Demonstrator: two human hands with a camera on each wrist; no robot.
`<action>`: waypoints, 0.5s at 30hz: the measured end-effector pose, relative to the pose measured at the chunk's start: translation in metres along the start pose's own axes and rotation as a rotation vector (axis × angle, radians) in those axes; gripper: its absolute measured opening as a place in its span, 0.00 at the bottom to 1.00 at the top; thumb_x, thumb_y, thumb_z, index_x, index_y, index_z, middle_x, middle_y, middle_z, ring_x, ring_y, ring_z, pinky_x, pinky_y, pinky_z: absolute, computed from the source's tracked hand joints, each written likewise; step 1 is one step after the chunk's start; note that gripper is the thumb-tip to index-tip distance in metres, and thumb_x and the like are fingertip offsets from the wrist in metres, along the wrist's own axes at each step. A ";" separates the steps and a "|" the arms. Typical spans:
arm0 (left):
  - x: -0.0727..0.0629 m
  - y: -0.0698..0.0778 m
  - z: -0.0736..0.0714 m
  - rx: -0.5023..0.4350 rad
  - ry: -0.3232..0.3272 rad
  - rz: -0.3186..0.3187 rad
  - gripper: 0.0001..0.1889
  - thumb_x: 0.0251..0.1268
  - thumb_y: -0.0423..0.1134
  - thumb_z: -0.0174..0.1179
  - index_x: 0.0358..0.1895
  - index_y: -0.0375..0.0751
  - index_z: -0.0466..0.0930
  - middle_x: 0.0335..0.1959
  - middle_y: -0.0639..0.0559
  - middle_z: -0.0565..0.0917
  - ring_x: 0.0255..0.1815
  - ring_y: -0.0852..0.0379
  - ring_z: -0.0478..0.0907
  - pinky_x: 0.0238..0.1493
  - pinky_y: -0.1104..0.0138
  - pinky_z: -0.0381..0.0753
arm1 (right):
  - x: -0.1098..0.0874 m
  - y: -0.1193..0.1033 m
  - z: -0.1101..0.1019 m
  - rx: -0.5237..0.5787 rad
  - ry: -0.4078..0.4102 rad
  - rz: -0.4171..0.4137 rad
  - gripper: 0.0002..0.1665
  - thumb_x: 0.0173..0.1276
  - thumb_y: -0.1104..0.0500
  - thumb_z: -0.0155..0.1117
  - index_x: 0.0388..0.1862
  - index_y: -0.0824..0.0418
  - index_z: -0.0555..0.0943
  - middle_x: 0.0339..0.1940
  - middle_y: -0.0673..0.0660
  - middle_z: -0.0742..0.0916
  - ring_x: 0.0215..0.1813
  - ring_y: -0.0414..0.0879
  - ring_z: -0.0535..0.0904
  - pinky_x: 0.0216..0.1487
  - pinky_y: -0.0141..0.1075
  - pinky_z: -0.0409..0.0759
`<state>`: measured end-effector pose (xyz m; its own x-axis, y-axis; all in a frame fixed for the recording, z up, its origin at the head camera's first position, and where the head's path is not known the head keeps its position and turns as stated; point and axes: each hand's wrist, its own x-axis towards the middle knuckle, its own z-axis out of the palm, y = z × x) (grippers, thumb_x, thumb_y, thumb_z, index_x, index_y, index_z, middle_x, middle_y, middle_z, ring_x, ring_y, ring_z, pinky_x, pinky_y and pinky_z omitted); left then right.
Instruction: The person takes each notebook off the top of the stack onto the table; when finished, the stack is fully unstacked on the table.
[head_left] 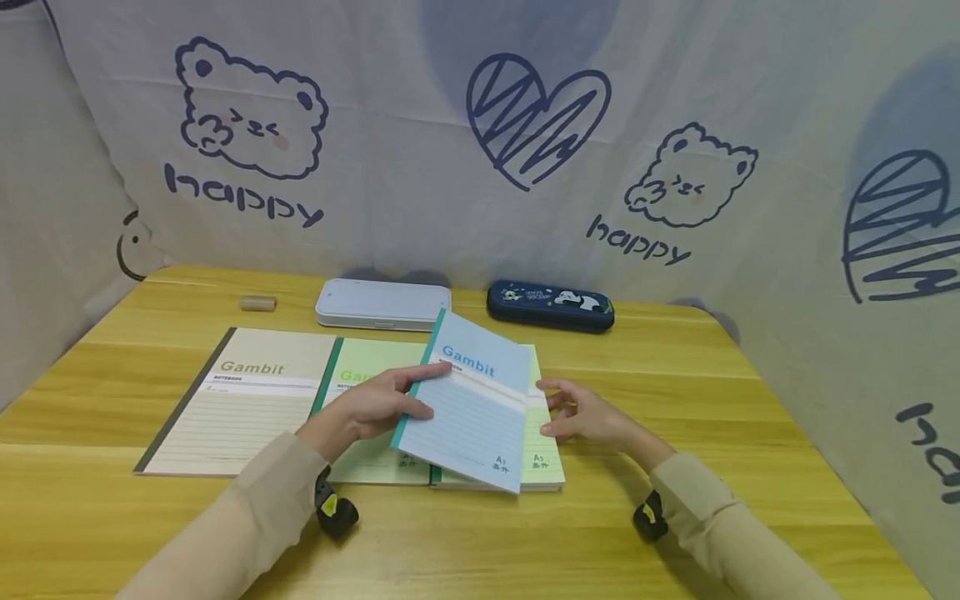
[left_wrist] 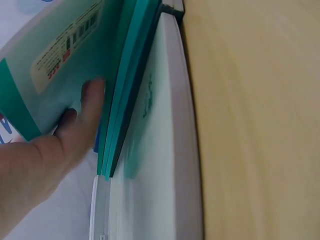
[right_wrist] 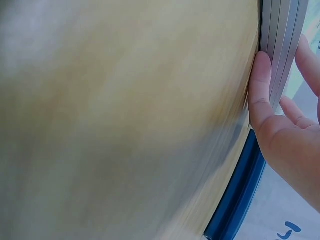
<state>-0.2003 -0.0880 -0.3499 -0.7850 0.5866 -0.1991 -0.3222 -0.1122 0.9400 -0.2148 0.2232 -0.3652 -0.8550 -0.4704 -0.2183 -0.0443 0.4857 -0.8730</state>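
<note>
A blue Gambit notebook (head_left: pixel 465 425) sits slantwise in the left hand (head_left: pixel 367 406), above a yellow-green notebook (head_left: pixel 549 458).
The left hand grips it firmly by its teal-spined left edge; the right hand (head_left: pixel 592 417), fingers parted, touches the right edge of the stack topped by the yellow-green one. Further left lie a green notebook (head_left: pixel 375 462) and a beige notebook (head_left: pixel 217 425); on the far side, a white case (head_left: pixel 382 305) and a navy panda pencil case (head_left: pixel 551 308).

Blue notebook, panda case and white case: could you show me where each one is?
Blue notebook (head_left: pixel 474 421): head view, on the lined part of its front cover.
Panda case (head_left: pixel 542 305): head view, on its dark blue top.
White case (head_left: pixel 381 302): head view, middle of its top.
</note>
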 end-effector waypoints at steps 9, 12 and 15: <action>-0.004 0.001 0.000 0.045 0.026 0.052 0.38 0.54 0.14 0.47 0.69 0.40 0.49 0.63 0.35 0.57 0.42 0.52 0.74 0.38 0.62 0.77 | -0.001 0.001 0.001 0.017 -0.004 0.002 0.40 0.55 0.67 0.64 0.65 0.69 0.57 0.48 0.67 0.71 0.35 0.47 0.75 0.34 0.38 0.76; -0.008 0.004 -0.001 0.080 0.044 0.075 0.38 0.53 0.14 0.46 0.69 0.39 0.49 0.62 0.34 0.58 0.40 0.52 0.74 0.36 0.63 0.77 | -0.001 0.000 0.001 0.020 -0.004 0.000 0.40 0.55 0.67 0.64 0.65 0.69 0.57 0.48 0.67 0.71 0.35 0.47 0.74 0.34 0.37 0.76; -0.012 0.007 -0.004 0.108 0.068 0.097 0.38 0.52 0.14 0.45 0.69 0.39 0.49 0.61 0.34 0.57 0.38 0.52 0.73 0.34 0.64 0.77 | -0.001 -0.001 0.001 0.018 -0.003 -0.007 0.40 0.56 0.67 0.64 0.65 0.69 0.57 0.48 0.68 0.71 0.34 0.46 0.74 0.34 0.37 0.76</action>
<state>-0.1948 -0.0989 -0.3417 -0.8447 0.5215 -0.1206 -0.1874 -0.0770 0.9793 -0.2134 0.2226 -0.3647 -0.8530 -0.4765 -0.2132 -0.0415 0.4690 -0.8822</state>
